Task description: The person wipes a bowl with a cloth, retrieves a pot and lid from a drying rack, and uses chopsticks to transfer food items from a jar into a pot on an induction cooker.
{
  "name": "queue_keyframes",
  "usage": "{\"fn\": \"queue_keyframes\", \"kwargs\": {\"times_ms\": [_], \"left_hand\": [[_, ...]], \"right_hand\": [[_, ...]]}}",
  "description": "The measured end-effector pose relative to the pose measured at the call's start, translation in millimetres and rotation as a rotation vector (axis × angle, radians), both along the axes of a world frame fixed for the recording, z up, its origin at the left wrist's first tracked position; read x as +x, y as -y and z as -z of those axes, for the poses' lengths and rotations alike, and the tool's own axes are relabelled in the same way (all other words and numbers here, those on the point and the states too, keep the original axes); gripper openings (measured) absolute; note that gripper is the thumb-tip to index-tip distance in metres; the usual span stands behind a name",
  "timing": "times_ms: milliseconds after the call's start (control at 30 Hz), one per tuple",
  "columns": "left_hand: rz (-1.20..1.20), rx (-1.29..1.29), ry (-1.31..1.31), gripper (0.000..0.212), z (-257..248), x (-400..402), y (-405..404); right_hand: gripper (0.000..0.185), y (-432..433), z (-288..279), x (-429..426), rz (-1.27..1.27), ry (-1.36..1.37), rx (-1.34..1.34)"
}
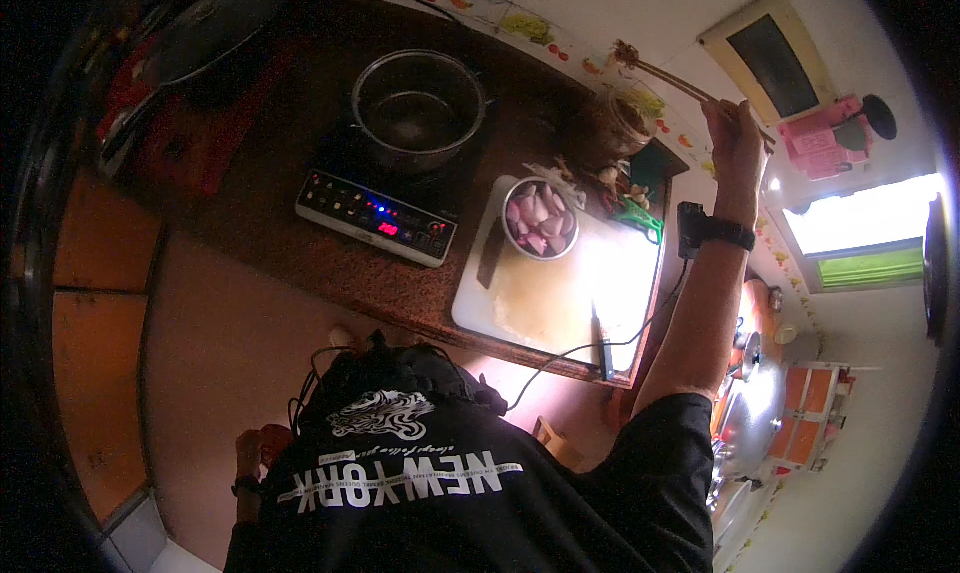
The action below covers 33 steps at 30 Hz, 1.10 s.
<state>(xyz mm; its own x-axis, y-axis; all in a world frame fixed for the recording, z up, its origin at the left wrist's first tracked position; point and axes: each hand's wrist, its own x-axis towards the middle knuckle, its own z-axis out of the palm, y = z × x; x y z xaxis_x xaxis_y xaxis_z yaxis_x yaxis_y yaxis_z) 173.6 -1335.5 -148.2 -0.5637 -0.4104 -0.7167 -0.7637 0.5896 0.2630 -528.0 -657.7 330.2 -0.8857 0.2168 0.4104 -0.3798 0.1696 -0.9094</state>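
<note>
My right hand [731, 134] is raised at the right and grips a pair of wooden chopsticks [679, 85]. Their far tips pinch a small brown clump of food [625, 54], up in front of the tiled wall. Just below that clump stands an open glass jar [626, 125] with brown contents. Low at the left, my left hand [247, 449] is beside my body, its fingers around a reddish rounded object [277, 445] that is too dark to name. A steel pot [418, 115] with dark contents sits on a lit induction cooker [375, 220].
A bowl [540, 217] of peeled shallots rests on a white cutting board [517, 303]. A knife [604, 344] lies near the board's edge, crossed by a black cable [562, 355]. Green-handled scissors [637, 217] and garlic [637, 194] lie behind. A dark pan [214, 33] is far left.
</note>
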Motion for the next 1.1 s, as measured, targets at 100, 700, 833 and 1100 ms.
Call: {"fn": "queue_keyframes", "kwargs": {"times_ms": [100, 700, 833, 1100], "left_hand": [[0.475, -0.203, -0.176, 0.022, 5.2, -3.8, -6.5], [-0.201, 0.075, -0.127, 0.019, -22.1, -3.2, 39.9], [-0.235, 0.097, -0.154, 0.019, -43.7, -36.9, 37.2], [-0.574, 0.298, -0.197, 0.02, -87.6, -94.5, 16.0]], "right_hand": [[0.032, 54.7, -12.8, 4.1, -0.158, 0.087, -0.288], [0.033, 236.0, 55.2, 31.2, -0.534, 0.422, 0.257], [0.034, 232.4, 52.1, 39.4, -0.569, 0.35, 0.169], [0.029, 216.0, 48.9, 31.6, -0.453, 0.363, 0.111]]}}
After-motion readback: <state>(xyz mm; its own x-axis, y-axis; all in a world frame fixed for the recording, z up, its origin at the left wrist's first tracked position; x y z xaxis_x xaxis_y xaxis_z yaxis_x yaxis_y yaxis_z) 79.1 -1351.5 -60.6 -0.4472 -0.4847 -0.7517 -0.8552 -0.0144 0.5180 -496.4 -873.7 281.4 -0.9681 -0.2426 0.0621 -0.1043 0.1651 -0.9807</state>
